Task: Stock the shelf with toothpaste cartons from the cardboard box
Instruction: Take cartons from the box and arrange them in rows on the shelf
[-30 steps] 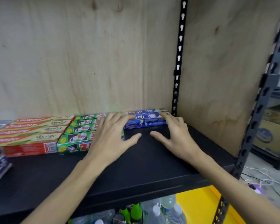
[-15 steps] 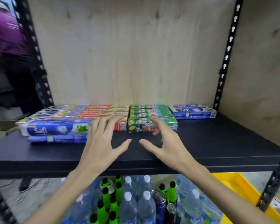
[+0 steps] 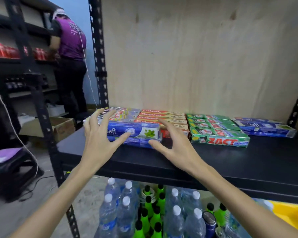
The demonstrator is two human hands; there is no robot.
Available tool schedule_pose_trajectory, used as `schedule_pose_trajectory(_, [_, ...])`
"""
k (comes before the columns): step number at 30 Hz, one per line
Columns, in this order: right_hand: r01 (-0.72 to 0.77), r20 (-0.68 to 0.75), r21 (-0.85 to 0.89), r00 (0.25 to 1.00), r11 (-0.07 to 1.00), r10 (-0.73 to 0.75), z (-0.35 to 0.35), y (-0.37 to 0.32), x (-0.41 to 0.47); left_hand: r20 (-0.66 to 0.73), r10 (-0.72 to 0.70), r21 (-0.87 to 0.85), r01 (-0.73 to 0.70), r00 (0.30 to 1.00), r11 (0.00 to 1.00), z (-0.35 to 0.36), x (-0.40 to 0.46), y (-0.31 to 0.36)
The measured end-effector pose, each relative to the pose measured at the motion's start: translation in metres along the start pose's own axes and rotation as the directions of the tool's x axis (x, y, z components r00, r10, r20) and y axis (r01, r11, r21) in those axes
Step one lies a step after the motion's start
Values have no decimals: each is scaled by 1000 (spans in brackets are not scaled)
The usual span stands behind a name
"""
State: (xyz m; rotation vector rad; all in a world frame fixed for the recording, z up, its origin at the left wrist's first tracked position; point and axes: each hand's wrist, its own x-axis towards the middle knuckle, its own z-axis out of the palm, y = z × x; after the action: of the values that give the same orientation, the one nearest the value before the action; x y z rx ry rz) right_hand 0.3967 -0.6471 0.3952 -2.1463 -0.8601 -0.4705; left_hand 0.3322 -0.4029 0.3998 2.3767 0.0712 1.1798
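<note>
Both hands spreading open, holding nothing: left hand point(image 3: 100, 141) and right hand point(image 3: 175, 145) flanking the blue Safi carton point(image 3: 138, 133), its long axis running left-right, just beyond the fingertips. Carton lying at near left of black shelf point(image 3: 248, 162); plywood back behind.

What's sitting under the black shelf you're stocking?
Under the black shelf stand clear water bottles with white caps, green bottles with black caps, and a yellow bin at right. The shelf edge and both forearms hide whatever sits further back.
</note>
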Motion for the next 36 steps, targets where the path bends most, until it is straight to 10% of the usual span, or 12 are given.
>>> schedule_pose_trajectory(7, [-14, -65, 4, 998, 1000, 14, 9, -1, 15, 94, -188, -137, 200, 978, 970, -5, 6, -24])
schedule_pose_trajectory(24, [-155, 1, -67, 988, 986, 156, -156, 83, -90, 231, 245, -83, -232, 942, 969, 59, -36, 111])
schedule_pose_trajectory(36, [-204, 33, -21, 978, 979, 204, -195, 111, -116, 404, 329, -171, -283, 853, 944, 70, -39, 122])
